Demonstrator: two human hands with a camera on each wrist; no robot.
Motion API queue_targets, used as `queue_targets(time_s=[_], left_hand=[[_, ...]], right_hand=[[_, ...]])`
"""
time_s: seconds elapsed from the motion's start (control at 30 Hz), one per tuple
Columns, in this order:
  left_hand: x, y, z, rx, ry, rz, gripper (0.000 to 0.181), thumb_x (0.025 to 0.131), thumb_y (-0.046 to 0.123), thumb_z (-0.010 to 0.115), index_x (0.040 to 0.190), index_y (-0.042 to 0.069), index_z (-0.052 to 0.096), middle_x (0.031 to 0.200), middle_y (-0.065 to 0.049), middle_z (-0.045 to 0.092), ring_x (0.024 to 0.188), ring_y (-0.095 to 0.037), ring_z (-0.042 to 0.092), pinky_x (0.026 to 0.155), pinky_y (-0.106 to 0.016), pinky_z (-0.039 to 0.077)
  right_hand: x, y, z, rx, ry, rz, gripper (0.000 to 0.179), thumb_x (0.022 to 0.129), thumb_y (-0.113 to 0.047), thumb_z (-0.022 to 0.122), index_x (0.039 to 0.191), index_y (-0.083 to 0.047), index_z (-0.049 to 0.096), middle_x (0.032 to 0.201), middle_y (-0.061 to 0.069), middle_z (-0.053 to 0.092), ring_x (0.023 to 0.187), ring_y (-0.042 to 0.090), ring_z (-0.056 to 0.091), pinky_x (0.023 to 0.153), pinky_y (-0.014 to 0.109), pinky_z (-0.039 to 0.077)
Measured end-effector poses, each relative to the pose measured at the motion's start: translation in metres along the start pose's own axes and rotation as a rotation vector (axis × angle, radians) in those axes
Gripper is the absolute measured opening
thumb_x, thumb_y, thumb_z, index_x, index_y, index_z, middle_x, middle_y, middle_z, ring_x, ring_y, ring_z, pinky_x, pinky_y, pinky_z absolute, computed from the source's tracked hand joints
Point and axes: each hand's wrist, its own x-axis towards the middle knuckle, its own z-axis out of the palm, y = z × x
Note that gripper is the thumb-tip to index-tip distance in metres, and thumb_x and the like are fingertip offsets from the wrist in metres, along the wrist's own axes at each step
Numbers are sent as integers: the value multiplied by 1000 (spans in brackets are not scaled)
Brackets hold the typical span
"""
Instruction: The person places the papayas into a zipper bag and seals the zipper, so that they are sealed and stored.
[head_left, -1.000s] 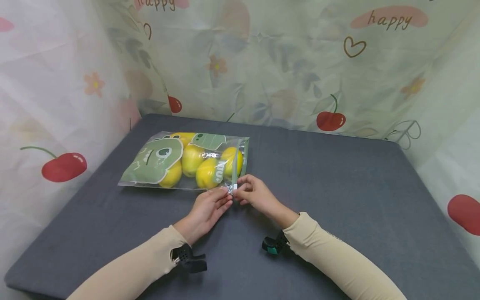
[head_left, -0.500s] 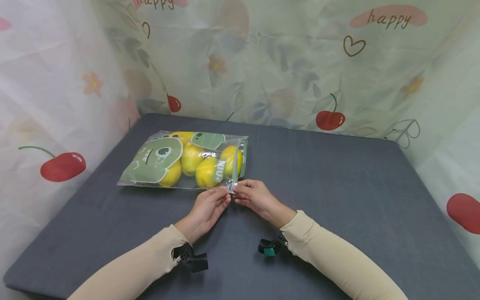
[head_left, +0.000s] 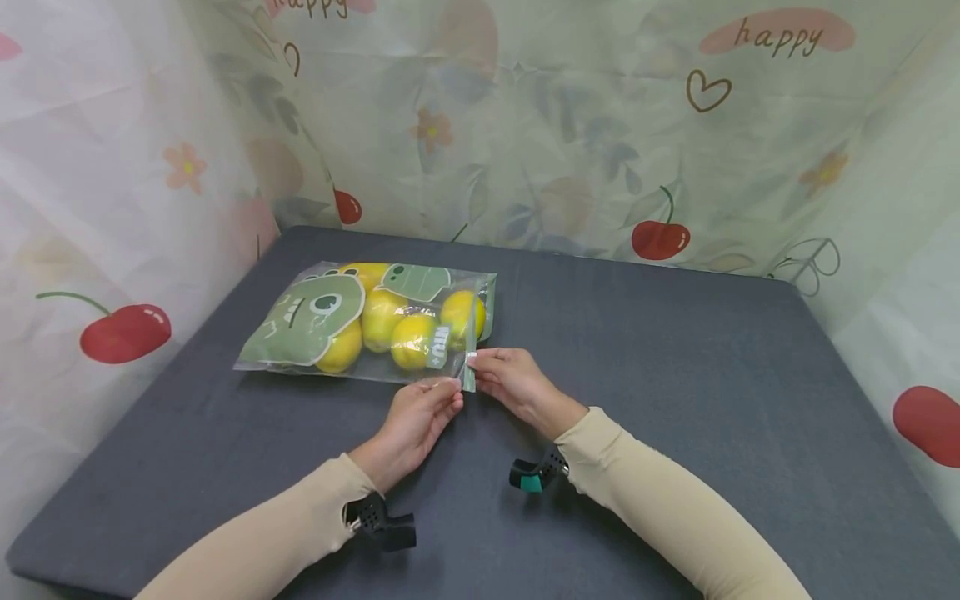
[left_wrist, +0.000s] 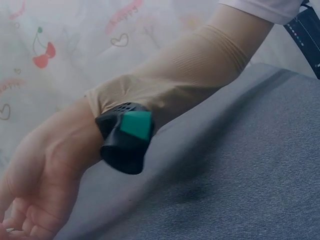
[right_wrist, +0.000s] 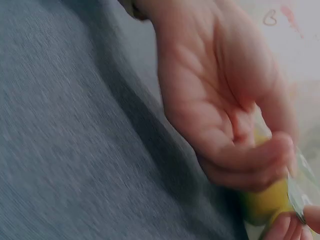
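A clear plastic zip bag (head_left: 352,333) with a green cartoon print lies on its side on the dark table. Several round yellow fruits (head_left: 383,321) show through it; their kind is unclear. My left hand (head_left: 408,425) pinches the bag's near right corner between thumb and fingers. Just beyond it, my right hand (head_left: 521,385) pinches the closure strip (head_left: 470,333) along the bag's right end, where a small pale piece shows at the fingertips. In the right wrist view, a hand with curled fingers fills the middle, with yellow fruit (right_wrist: 270,200) blurred behind it.
The dark grey table (head_left: 675,375) extends right of the bag and in front of the arms. Patterned curtains (head_left: 555,133) enclose the back and sides. Black devices are strapped to both wrists, including a left wrist device (head_left: 382,521).
My right hand has shifted from the bag's near corner slightly away along the closure strip. The strip's near end now shows between the hands. My left hand keeps its place at the corner.
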Motion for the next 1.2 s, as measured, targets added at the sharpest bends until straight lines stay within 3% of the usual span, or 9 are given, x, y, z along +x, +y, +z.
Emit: queue_targets(time_s=[0.3, 0.57, 0.87, 1.2], left_hand=[[-5, -4, 3, 37, -26, 23, 12, 93, 1, 56, 101, -8, 57, 78, -2, 57, 68, -5, 58, 66, -15, 51], [-12, -5, 5, 82, -42, 7, 17, 93, 2, 57, 105, -10, 57, 81, -3, 56, 69, -6, 57, 66, -16, 51], [-21, -11, 8, 107, -73, -42, 4, 92, 1, 57, 89, -1, 54, 80, -5, 55, 67, -8, 57, 65, -17, 52], [-29, -16, 10, 143, -137, -79, 5, 92, 1, 57, 89, -2, 54, 77, -5, 56, 66, -8, 57, 66, -19, 52]], right_hand=[[19, -8, -9, -22, 71, -2, 37, 93, -6, 61, 125, 12, 56, 92, 4, 65, 79, 7, 62, 81, 26, 53], [37, -17, -19, 11, 149, -1, 37, 92, -5, 61, 125, 10, 57, 96, 7, 65, 79, 7, 63, 88, 28, 52], [57, -29, -46, 31, 262, 13, 40, 93, -7, 60, 130, 7, 55, 116, 12, 59, 84, 8, 59, 97, 30, 48], [67, -41, -72, 12, 349, 11, 42, 94, -9, 60, 133, 5, 53, 136, 16, 54, 97, 12, 59, 98, 27, 48]])
